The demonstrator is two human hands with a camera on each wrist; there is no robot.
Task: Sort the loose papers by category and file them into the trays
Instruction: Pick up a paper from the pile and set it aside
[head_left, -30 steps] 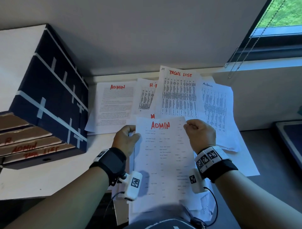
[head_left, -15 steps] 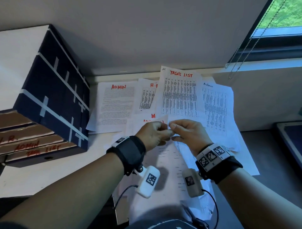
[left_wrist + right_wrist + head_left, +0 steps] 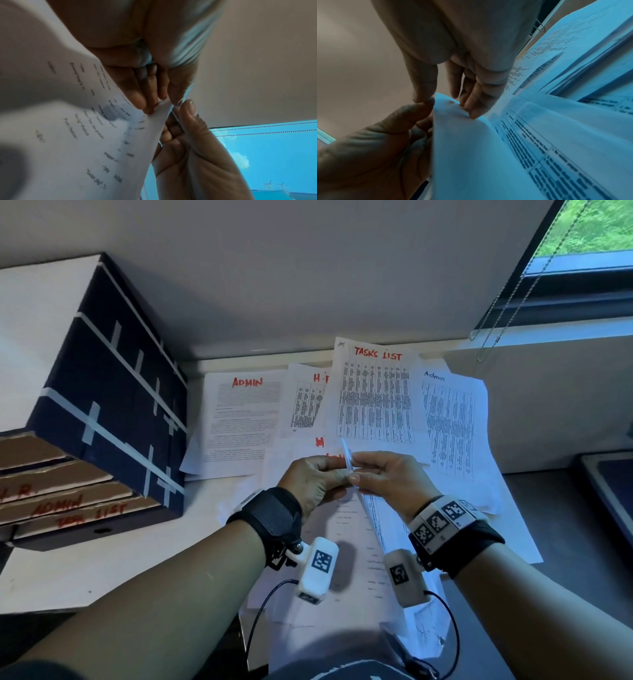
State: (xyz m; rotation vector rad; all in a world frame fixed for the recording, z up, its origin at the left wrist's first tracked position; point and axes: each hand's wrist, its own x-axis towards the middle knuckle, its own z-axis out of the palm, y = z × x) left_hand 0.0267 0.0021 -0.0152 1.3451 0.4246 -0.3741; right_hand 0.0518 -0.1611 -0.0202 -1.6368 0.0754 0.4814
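Now, your hands: both meet at chest height above the desk (image 3: 85,583), pinching the top edge of one held sheet (image 3: 371,518).
Left hand (image 3: 313,479): your thumb and curled fingers (image 3: 144,94) grasp the sheet's upper corner; in the left wrist view the fingertips press into the printed side.
Right hand (image 3: 388,477): your thumb and fingertips (image 3: 476,106) nip the same edge from the other side, touching the left hand's thumb.
Held sheet: folded or bowed inward along its length, so it shows nearly edge-on from the head view, hanging down toward your lap between the two wrist cameras.
Loose papers: spread on the desk beyond your hands, overlapping. One headed ADMIN (image 3: 245,419) lies at the left, an H.R page (image 3: 306,402) beside it, a TASKS LIST page (image 3: 375,395) on top in the middle, and another Admin page (image 3: 448,422) at the right.
Trays (image 3: 65,501): stacked cardboard shelves at the left edge, labelled H.R., ADMIN and TASK LIST from upper to lower, inside a dark box with white tape (image 3: 113,392).
Window (image 3: 582,251): at the upper right, with a bead chain (image 3: 507,302) hanging by it.
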